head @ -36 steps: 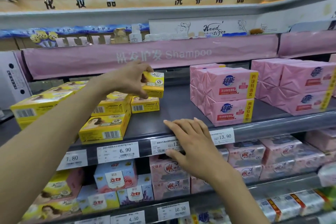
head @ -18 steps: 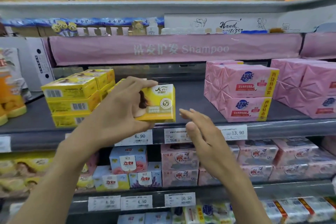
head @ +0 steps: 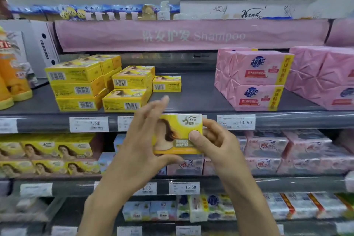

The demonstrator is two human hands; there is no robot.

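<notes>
A small yellow soap box (head: 179,130) with a picture of a woman's hair sits between both hands in front of the shelf edge. My left hand (head: 142,143) cups its left end, thumb under the box and fingers spread upward. My right hand (head: 212,144) pinches its right end, thumb pressed on the front face. More of the same yellow boxes (head: 99,84) are stacked on the grey shelf (head: 195,92) behind, with one single box (head: 167,83) standing apart at the right of the stack.
Pink wrapped soap packs (head: 254,78) fill the right of the same shelf. Price tags (head: 89,124) line the shelf rail. Lower shelves hold yellow (head: 46,149), pink (head: 287,149) and blue-white soap packs. Orange bottles (head: 11,74) stand at far left. A pink Shampoo banner (head: 191,34) hangs above.
My left hand drew the yellow box off the shelf toward me and lower. My right hand left the shelf rail and took hold of the box's right end.
</notes>
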